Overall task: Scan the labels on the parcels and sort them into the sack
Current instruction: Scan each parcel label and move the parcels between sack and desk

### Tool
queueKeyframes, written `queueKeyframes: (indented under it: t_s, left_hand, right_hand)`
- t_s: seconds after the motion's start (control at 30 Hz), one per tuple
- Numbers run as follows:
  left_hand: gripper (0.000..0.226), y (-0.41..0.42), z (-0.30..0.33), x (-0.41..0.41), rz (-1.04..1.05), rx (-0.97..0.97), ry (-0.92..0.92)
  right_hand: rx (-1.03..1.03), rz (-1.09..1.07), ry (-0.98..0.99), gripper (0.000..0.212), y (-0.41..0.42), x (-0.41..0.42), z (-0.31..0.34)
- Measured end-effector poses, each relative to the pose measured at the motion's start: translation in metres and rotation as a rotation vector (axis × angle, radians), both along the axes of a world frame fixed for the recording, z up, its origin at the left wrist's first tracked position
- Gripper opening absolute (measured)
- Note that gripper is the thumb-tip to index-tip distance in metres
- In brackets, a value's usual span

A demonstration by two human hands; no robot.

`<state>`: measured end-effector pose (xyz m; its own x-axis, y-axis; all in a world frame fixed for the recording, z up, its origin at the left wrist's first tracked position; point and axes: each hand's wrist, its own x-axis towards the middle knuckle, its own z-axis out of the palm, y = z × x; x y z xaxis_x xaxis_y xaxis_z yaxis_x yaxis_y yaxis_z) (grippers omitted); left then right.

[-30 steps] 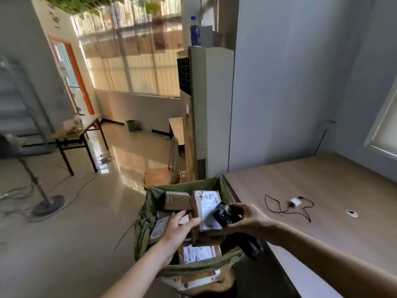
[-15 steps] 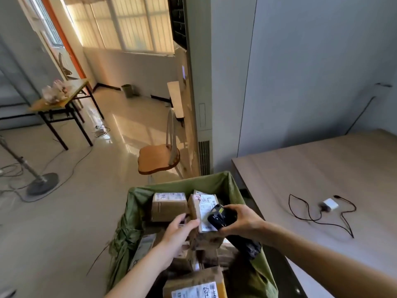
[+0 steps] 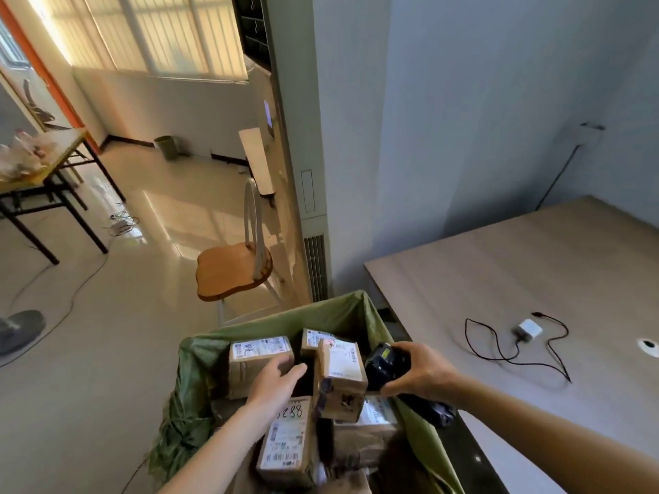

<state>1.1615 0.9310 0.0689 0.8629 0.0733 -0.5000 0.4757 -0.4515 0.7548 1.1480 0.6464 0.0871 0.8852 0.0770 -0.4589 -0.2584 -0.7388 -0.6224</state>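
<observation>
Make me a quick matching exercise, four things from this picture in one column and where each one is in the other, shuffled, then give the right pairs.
Things:
1. black handheld barcode scanner
2. white charger block with black cable
3. round wooden chair seat
4. brown cardboard parcel marked 88

Places:
A. on the floor beyond the sack
B. in the right hand's grip
C. inside the green woven sack
D. on the light wooden tabletop

Pairs: 1-B, 2-D, 3-A, 4-C

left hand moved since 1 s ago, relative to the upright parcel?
Yes. The left hand has let go of the upright parcel and shifted left, now open beside it over the green sack.
</observation>
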Motion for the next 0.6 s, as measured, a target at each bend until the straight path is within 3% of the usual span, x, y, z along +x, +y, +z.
queueKeyframes:
  t_s: [0.17,0.33,0.6]
  left_hand:
    - [0.05,0.007,0.03,0.007,-0.092,-0.062,-0.096]
    - [0.048,-0.004,0.077,0.006,-0.313,-0.091,-0.247]
    - [0.051,-0.083,0.165,-0.027,-0.628,-0.105,-0.477]
  right_hand:
    - [-0.081,-0.099,-0.036,0.077,-0.003,-0.021,0.028]
    - [-0.183,-0.202,-0.09,0.073,-0.011,-0.066,0.086]
    - [-0.324,-0.511,-0.228,0.09,-0.053,-0.188,0.19]
